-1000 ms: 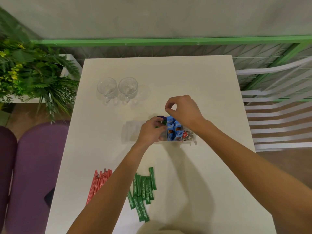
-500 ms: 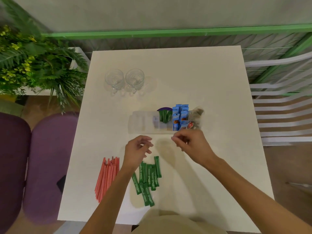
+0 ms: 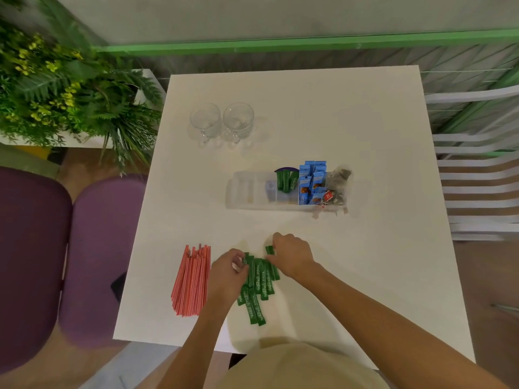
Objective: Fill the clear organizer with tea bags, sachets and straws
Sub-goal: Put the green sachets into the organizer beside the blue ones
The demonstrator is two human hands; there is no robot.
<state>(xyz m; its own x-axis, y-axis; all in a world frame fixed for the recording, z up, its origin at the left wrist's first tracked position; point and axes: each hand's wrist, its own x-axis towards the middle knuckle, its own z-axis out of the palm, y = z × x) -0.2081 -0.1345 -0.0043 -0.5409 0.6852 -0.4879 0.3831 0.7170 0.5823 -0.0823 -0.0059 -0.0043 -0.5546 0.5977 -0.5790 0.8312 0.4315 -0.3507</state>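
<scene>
The blue sachets (image 3: 304, 186) right of centre carry white lettering, partly readable as "ESCAFE". The green sachets (image 3: 261, 279) at lower centre bear pale lengthwise print, too blurred to read with certainty. The red tag (image 3: 328, 196) beside the blue ones is illegible.

Reaches forward with both bare forearms, angled inward, wrists near each other. Curls left hand (image 3: 227, 272) fingers onto left edge of green sachets (image 3: 262, 279), palm down. Pinches far end of same sachets with right hand (image 3: 293, 255), knuckles up, fingers bent
</scene>
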